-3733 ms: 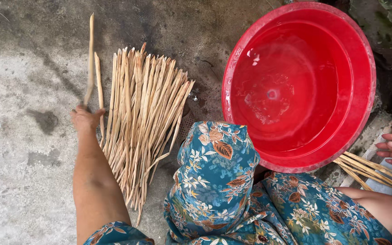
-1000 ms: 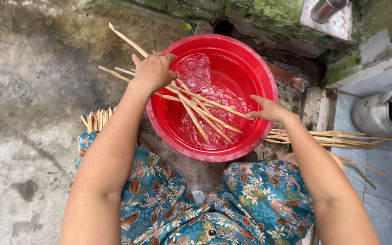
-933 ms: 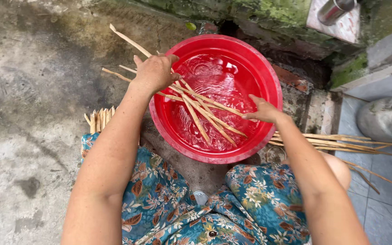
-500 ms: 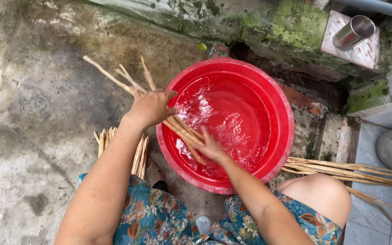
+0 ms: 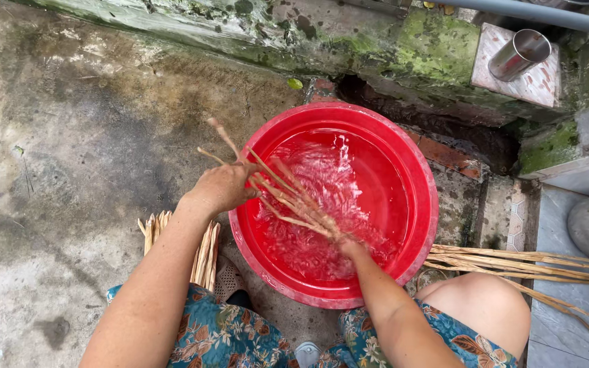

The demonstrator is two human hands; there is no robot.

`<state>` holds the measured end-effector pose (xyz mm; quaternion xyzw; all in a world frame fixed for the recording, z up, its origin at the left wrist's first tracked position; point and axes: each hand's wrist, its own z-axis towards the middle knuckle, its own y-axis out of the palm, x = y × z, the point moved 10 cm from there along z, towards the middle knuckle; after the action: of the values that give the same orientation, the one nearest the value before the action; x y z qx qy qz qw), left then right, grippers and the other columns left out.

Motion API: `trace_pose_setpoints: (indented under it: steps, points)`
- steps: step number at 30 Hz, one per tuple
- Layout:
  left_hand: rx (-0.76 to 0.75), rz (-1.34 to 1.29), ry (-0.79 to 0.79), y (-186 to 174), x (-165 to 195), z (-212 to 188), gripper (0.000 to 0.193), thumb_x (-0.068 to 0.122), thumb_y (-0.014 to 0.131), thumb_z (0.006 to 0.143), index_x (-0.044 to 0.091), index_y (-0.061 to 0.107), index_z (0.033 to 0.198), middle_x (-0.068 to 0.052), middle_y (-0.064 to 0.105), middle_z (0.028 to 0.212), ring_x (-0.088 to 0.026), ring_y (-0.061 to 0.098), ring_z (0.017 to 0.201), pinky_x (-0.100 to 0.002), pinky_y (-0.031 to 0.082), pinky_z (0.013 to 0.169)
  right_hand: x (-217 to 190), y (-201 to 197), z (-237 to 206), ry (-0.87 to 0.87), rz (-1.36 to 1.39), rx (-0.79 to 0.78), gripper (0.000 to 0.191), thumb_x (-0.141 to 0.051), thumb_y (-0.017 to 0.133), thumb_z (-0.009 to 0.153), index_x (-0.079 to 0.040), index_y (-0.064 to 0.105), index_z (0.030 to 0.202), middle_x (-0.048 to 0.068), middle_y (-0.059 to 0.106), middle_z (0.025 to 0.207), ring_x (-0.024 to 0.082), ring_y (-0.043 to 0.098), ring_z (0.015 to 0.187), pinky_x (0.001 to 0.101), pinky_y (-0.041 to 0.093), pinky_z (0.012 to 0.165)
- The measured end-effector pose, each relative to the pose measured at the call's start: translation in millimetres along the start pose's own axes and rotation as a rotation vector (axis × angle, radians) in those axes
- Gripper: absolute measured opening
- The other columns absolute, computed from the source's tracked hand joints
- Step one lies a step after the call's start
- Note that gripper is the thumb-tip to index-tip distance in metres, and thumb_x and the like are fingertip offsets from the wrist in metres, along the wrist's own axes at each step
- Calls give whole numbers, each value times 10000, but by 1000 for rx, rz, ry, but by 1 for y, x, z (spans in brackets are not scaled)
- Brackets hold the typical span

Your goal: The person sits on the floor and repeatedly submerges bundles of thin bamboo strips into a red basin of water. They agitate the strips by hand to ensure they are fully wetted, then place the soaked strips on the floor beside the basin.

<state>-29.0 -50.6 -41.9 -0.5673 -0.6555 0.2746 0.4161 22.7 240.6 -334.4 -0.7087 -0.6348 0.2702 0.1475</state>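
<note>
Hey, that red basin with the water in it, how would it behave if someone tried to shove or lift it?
The basin holds water, so it is probably heavy and would slosh when shoved. Its wet rim likely feels slippery. Being wide and shallow, it seems unlikely to tip.

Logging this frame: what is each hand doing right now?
Left hand: closed on the bamboo strips.
Right hand: in the water, gripping the same strips.
</note>
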Motion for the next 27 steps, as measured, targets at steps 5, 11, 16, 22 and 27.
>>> trace_pose_setpoints:
  steps: [5, 11, 16, 22, 27]
  points:
    - [-126, 50, 23, 63, 10, 25, 621, 540, 554, 967, 191, 471, 1474, -140, 634, 1352, -269, 606, 1256, -477, 474, 1093, -18, 8, -19, -74, 389, -216, 207, -211, 550, 974, -165, 598, 1171, 76, 620, 1049, 165, 542, 799, 361, 470, 681]
    - [-370, -609, -141, 154, 44, 49, 897, 768, 360, 920, 68, 388, 1480, -271, 582, 1331, -406, 691, 1109, -544, 608, 961, -87, -61, -59, -261, 585, -144, 239, -268, 617, 1036, -37, 641, 980, 71, 628, 768, 97, 534, 541, 297, 449, 495]
    - [-264, -1342, 0, 141, 100, 68, 902, 675, 448, 931, -60, 502, 1450, -244, 616, 1177, -295, 719, 840, -429, 643, 641, -107, -129, -132, -225, 392, 111, 263, -267, 460, 1078, -48, 554, 1188, 78, 596, 804, 157, 529, 509, 347, 493, 473]
    - [160, -1687, -221, 81, 120, 64, 594, -29, 560, 933, 100, 258, 1427, -198, 634, 898, -229, 641, 617, -320, 585, 494, -107, -157, -212, -310, 224, 308, 313, -260, 475, 1030, -81, 488, 1285, 122, 646, 794, 179, 570, 523, 369, 523, 467]
    - [371, -1895, -318, 13, 49, 63, 244, 88, 529, 1034, 5, 544, 1263, -64, 586, 837, -98, 482, 559, -240, 495, 480, -125, -140, -239, -453, 73, 407, 359, -375, 518, 1053, -40, 483, 1179, 154, 661, 753, 240, 617, 575, 413, 505, 499]
